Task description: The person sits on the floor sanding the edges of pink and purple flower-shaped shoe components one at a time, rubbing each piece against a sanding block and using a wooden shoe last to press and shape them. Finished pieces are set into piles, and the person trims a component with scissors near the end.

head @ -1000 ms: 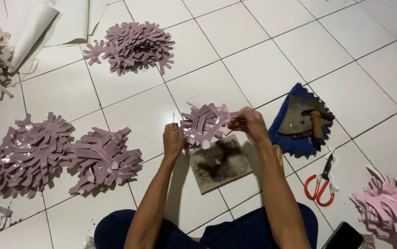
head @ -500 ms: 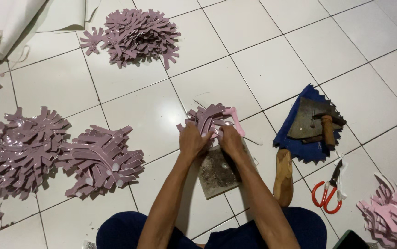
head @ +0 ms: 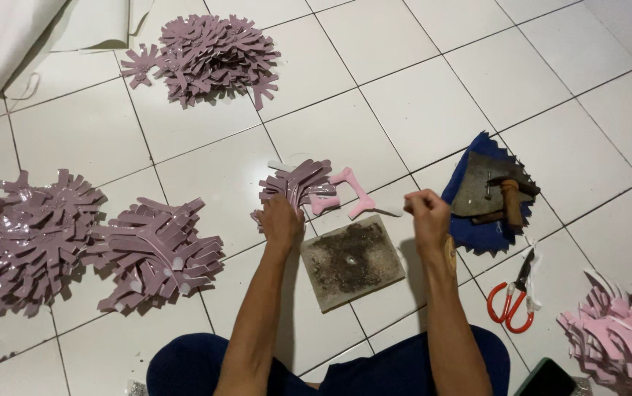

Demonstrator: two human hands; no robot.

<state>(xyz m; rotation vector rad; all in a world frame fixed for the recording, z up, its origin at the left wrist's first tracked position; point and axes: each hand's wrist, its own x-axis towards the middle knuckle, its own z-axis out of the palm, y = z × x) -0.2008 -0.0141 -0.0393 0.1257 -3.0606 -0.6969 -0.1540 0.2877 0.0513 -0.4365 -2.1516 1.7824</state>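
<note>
A small bundle of mauve, glossy, branch-shaped cut-outs (head: 297,185) lies on the white tiled floor (head: 404,110) just beyond the person's knees, with a single pink Y-shaped cut-out (head: 350,192) touching its right edge. The left hand (head: 280,222) rests palm down on the near end of the bundle, fingers curled over it and pressing it to the floor; its forearm runs straight up from the lap. The right hand (head: 427,218) is raised a little above the floor, well to the right of the bundle, knuckles toward the camera and fingers closed into a loose fist; whether it pinches anything cannot be told. Its forearm stands nearly upright from the dark blue trousers (head: 374,367).

Between the 2 hands, slightly nearer the person, lies a flat, dark, speckled rectangular block (head: 351,260). To the right of the right hand a blue cloth with zigzag edges (head: 477,235) carries a rusty metal plate (head: 488,187) and a wooden-handled hammer (head: 510,198). Red-handled scissors (head: 510,304) lie nearer, and a heap of pink cut-outs (head: 620,341) sits at the lower right. 2 mauve heaps (head: 88,246) lie to the left, a 3rd (head: 209,55) farther off, beside a sheet of pale material (head: 30,22).
</note>
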